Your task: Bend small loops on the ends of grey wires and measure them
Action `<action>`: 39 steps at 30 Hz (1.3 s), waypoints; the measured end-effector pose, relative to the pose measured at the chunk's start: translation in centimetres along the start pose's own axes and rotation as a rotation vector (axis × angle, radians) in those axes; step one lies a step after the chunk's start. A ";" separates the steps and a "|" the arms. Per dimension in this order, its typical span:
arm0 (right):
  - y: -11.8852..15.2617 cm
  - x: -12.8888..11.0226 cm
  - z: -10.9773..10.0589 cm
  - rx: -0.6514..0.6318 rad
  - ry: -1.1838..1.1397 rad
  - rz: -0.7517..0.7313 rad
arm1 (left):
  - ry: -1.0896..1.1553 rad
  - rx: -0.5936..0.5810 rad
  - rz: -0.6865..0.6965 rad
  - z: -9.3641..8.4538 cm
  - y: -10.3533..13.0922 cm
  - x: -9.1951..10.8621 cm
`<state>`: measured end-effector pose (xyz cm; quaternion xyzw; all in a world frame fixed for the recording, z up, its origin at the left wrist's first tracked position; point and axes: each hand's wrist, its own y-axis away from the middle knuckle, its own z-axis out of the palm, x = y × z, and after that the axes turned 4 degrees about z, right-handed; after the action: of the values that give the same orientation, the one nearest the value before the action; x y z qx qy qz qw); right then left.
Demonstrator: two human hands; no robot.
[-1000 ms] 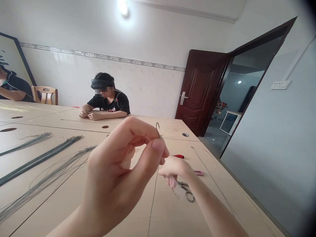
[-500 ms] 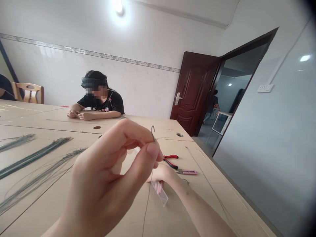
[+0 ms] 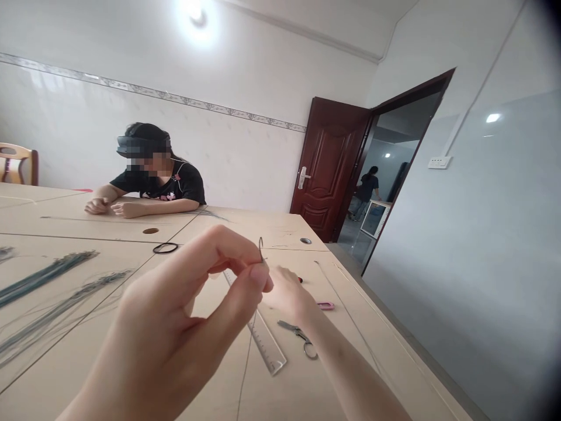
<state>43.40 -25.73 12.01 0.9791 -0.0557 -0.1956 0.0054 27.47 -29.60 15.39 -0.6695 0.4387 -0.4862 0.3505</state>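
My left hand [image 3: 188, 333] is raised close to the camera, its thumb and index finger pinched on a small dark fish hook [image 3: 261, 248]. The hook's bent end sticks up above the fingertips. Behind it my right hand [image 3: 289, 295] reaches forward low over the table, its fingertips partly hidden by my left hand. Below the hands a clear ruler [image 3: 268, 345] lies slanted. Silver scissors [image 3: 298, 331] lie beside my right wrist. A pink-handled tool [image 3: 325, 306] and a red tip [image 3: 300, 280] show past my right hand.
Bundles of thin grey-green strands [image 3: 48, 275] lie at the left of the table [image 3: 210, 397]. A black ring [image 3: 165, 248] lies farther back. Across the table sits a person [image 3: 170, 178] in a headset. A door [image 3: 326, 164] stands open; another person [image 3: 367, 187] is beyond it.
My right hand has moved forward off the ruler, which now lies uncovered, and hides most of the red-handled pliers. The scissors have come into view. My left hand keeps its pinch on the hook.
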 end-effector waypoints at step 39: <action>8.0 -0.4 -4.3 0.417 -0.560 -0.488 | -0.286 -0.157 0.177 1.1 -0.9 -0.8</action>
<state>43.81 -33.66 16.38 0.8528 0.1401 -0.4341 -0.2544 28.68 -28.50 15.62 -0.7159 0.4782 -0.3176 0.3975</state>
